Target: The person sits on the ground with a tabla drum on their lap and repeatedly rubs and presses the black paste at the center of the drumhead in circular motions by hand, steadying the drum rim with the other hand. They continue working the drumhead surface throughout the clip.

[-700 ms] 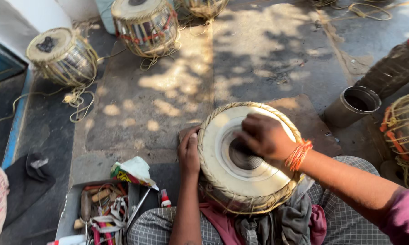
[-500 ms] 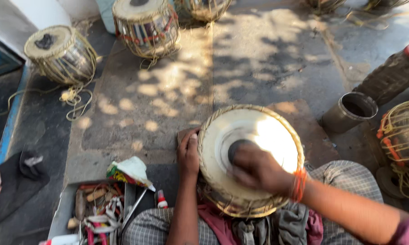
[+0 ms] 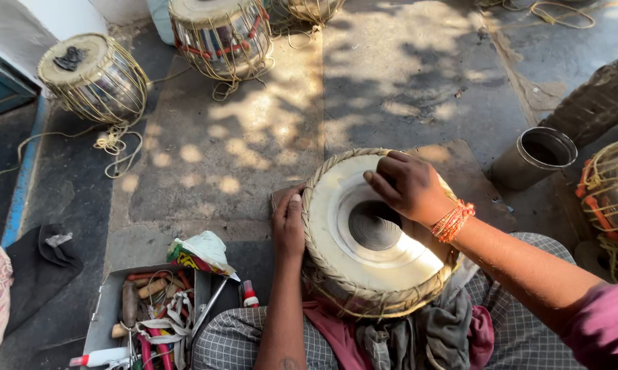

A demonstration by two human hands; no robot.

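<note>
Sitting in the person's lap on a bundle of grey and pink cloth is a round hand drum with a pale skin head and braided rim, in the near middle of the scene. Its head faces up and tilts a bit toward the camera, so the drum's axis runs roughly vertical, with the dark circular patch near the centre. The left hand presses flat against the drum's left side, fingers pointing away, steadying it rather than wrapping round it. The right hand, with orange thread at the wrist, rests on the far part of the skin with fingers curled; can't tell if it's pinching anything. A metal tool tray sits near left, a grey metal cup off to the right, and a rope-laced drum far left.
</note>
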